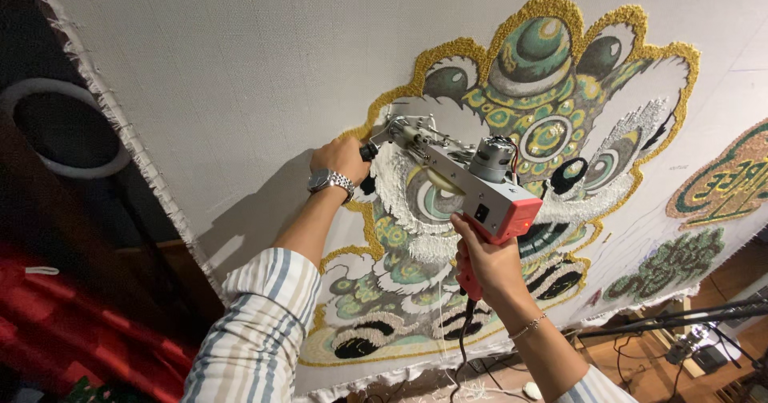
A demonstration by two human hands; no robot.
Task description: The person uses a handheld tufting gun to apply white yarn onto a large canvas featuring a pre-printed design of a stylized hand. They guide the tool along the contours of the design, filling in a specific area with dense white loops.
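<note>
Grey stretched backing cloth (240, 75), half tufted. Both hands clenched on the grey-and-red tufting gun (472, 183) (left hand (342, 159) front knob, right hand (484, 263) handle), its needle against white pile. Risk: uneven pressure tearing cloth; trailing black cord (462, 347) snagging.

By my left hand (340, 159) I see a silver metal wristwatch (330, 181), and behind it a shirt sleeve (256, 331) striped in cream, pale blue and grey. My right hand (486, 265) closes its fingers on the red-orange grip of the tufting gun (468, 180), whose body is silver with a grey motor. Beyond the fingertips, the pale grey cloth (240, 67) carries a tufted lion-head design (512, 171): gold outline, green and teal rings, white curls, black patches. Past my right wrist, a thin gold bracelet (528, 325).
</note>
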